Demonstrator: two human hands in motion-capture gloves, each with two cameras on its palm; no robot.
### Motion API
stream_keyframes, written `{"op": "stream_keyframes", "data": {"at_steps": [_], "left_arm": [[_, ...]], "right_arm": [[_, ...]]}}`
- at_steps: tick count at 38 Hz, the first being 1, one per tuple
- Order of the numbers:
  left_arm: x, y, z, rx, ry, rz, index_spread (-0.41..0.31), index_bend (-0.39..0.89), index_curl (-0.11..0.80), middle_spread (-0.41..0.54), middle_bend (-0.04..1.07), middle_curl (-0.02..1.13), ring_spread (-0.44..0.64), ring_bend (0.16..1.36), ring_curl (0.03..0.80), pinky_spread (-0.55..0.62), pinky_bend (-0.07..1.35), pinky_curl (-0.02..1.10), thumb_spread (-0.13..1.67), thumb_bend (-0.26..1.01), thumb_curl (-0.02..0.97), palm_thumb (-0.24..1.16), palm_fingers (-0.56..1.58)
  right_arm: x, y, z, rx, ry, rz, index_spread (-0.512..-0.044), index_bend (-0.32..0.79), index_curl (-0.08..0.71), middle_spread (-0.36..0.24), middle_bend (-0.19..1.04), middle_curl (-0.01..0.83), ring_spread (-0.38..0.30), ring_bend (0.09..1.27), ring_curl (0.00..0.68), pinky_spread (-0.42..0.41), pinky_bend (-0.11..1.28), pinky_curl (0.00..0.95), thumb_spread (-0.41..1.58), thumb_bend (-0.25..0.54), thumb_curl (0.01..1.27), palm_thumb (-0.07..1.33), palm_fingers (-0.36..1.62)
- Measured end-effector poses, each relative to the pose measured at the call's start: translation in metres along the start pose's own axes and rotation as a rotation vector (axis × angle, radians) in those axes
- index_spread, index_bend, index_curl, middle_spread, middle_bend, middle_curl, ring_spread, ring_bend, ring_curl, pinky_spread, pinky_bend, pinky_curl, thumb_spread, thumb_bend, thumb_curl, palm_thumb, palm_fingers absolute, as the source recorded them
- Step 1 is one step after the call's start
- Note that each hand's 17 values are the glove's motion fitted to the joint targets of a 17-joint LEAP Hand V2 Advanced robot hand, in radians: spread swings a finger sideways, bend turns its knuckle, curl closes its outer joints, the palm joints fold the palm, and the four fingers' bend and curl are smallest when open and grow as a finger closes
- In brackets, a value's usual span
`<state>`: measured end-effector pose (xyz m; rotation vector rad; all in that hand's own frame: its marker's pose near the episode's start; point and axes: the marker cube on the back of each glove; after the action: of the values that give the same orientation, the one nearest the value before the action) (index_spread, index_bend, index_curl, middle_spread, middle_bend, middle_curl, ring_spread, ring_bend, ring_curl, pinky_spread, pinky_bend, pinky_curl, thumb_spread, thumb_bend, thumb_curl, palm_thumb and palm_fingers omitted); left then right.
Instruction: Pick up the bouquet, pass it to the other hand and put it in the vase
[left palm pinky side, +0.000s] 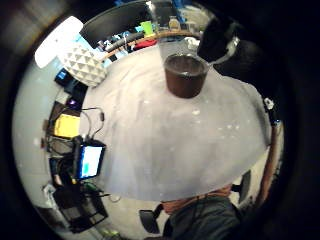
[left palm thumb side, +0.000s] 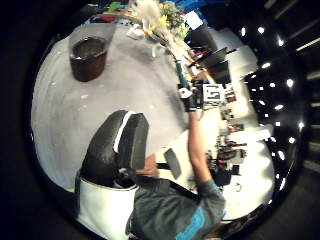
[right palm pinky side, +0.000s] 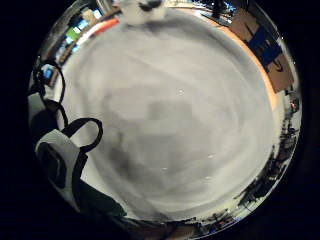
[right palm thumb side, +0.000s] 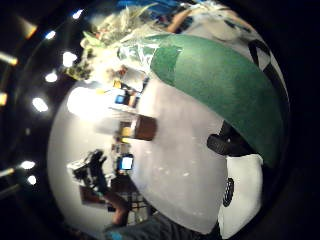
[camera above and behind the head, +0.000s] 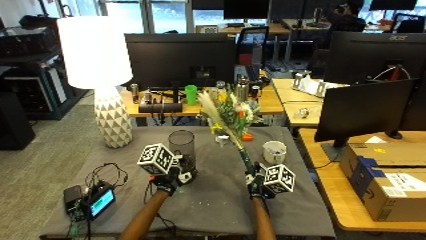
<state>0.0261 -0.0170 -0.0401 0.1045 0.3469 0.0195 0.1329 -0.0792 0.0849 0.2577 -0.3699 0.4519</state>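
- Outside view: I log the right hand curled round the lower stems of the bouquet, which stands upright above the grey tabletop, flower heads topmost; the left hand hovers near the vase, a dark glass cylinder standing left of the bouquet, and I cannot tell how its fingers lie; a white mug stands on the tabletop right of the bouquet; a white lamp stands beyond the tabletop's far left corner; a small lit screen rests at the near left edge
- Left little finger side palm view: I log the vase upright on the tabletop, dark at its base, with the lamp's patterned foot off beside the edge
- Left thumb side palm view: I log the right hand gripping the bouquet by the stem, apart from the vase
- Right little finger side palm view: I log bare tabletop only
- Right thumb side palm view: I log a green wrap of the bouquet close across the palm, the vase farther off, and the left hand raised near the screen
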Motion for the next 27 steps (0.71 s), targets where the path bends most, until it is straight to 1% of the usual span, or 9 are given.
{"op": "stream_keyframes", "data": {"at_steps": [2, 3, 6, 10, 14, 16, 18, 21, 27], "left_arm": [[0.016, -0.014, -0.012, 0.033, 0.103, 0.017, -0.049, 0.19, 0.252, 0.049, 0.2, 0.38, 0.19, 0.58, 0.297, 0.3, 0.43, 0.37, 1.1, 0.0, 0.272, 0.25, 0.45], [0.025, -0.021, -0.017, 0.05, 0.156, 0.026, -0.046, 0.16, 0.249, 0.05, 0.19, 0.38, 0.19, 0.57, 0.294, 0.3, 0.43, 0.37, 1.1, -0.01, 0.272, 0.25, 0.43], [0.051, -0.042, -0.032, 0.099, 0.296, 0.046, -0.076, 0.22, 0.281, 0.014, 0.2, 0.38, 0.16, 0.55, 0.287, 0.26, 0.39, 0.36, 1.09, 0.0, 0.285, 0.3, 0.55], [0.078, -0.064, -0.046, 0.148, 0.435, 0.07, -0.086, 0.18, 0.297, -0.031, 0.21, 0.39, 0.12, 0.54, 0.293, 0.22, 0.36, 0.36, 1.07, 0.0, 0.297, 0.35, 0.63], [0.092, -0.083, -0.054, 0.162, 0.553, 0.093, -0.089, 0.15, 0.301, -0.073, 0.22, 0.4, 0.07, 0.55, 0.3, 0.16, 0.34, 0.36, 1.05, 0.0, 0.31, 0.4, 0.69], [0.098, -0.092, -0.058, 0.167, 0.617, 0.113, -0.09, 0.14, 0.301, -0.088, 0.22, 0.41, 0.05, 0.54, 0.304, 0.13, 0.33, 0.37, 1.04, -0.01, 0.314, 0.42, 0.71], [0.106, -0.1, -0.065, 0.169, 0.689, 0.128, -0.087, 0.12, 0.296, -0.104, 0.21, 0.41, 0.03, 0.55, 0.311, 0.09, 0.35, 0.38, 1.03, -0.01, 0.322, 0.45, 0.73], [0.116, -0.107, -0.074, 0.157, 0.795, 0.136, -0.081, 0.1, 0.287, -0.116, 0.2, 0.41, -0.01, 0.56, 0.319, 0.05, 0.36, 0.38, 1.01, -0.01, 0.331, 0.48, 0.75], [0.126, -0.108, -0.08, 0.061, 0.961, 0.176, -0.094, 0.09, 0.27, -0.137, 0.17, 0.4, -0.08, 0.57, 0.328, -0.04, 0.42, 0.4, 0.98, -0.01, 0.348, 0.54, 0.83]], "right_arm": [[-0.026, 0.004, -0.012, 0.019, -0.152, -0.051, -0.251, 0.16, 0.349, -0.179, 0.66, 0.559, -0.197, 0.96, 0.541, -0.275, 0.71, 0.472, 0.64, -0.026, 0.6, 1.03, 1.37], [-0.039, 0.006, -0.017, 0.025, -0.23, -0.083, -0.253, 0.16, 0.353, -0.18, 0.67, 0.563, -0.198, 0.96, 0.542, -0.279, 0.71, 0.475, 0.63, -0.023, 0.61, 1.03, 1.37], [-0.082, 0.013, -0.028, 0.028, -0.439, -0.187, -0.252, 0.16, 0.36, -0.182, 0.68, 0.572, -0.198, 0.99, 0.549, -0.282, 0.73, 0.482, 0.64, -0.026, 0.62, 1.02, 1.37], [-0.124, 0.018, -0.029, 0.025, -0.625, -0.311, -0.251, 0.16, 0.372, -0.183, 0.71, 0.584, -0.198, 1.01, 0.554, -0.286, 0.75, 0.488, 0.66, -0.025, 0.63, 1.01, 1.36], [-0.172, 0.031, -0.042, 0.061, -0.906, -0.622, -0.25, 0.16, 0.385, -0.183, 0.73, 0.595, -0.194, 1.02, 0.556, -0.288, 0.76, 0.491, 0.68, -0.026, 0.63, 1.0, 1.35], [-0.191, 0.036, -0.046, 0.067, -0.974, -0.723, -0.249, 0.17, 0.393, -0.185, 0.73, 0.599, -0.193, 1.03, 0.558, -0.287, 0.76, 0.493, 0.69, -0.024, 0.64, 1.0, 1.35], [-0.203, 0.039, -0.043, 0.031, -0.956, -0.683, -0.247, 0.18, 0.402, -0.185, 0.73, 0.602, -0.194, 1.03, 0.557, -0.289, 0.77, 0.494, 0.7, -0.026, 0.64, 0.99, 1.35], [-0.215, 0.042, -0.033, -0.063, -0.911, -0.529, -0.248, 0.18, 0.415, -0.182, 0.75, 0.609, -0.194, 1.03, 0.557, -0.291, 0.77, 0.495, 0.72, -0.024, 0.64, 0.99, 1.35], [-0.242, 0.045, -0.02, -0.134, -0.961, -0.555, -0.243, 0.18, 0.439, -0.181, 0.77, 0.621, -0.193, 1.03, 0.555, -0.286, 0.77, 0.497, 0.75, -0.022, 0.65, 0.98, 1.35]]}}
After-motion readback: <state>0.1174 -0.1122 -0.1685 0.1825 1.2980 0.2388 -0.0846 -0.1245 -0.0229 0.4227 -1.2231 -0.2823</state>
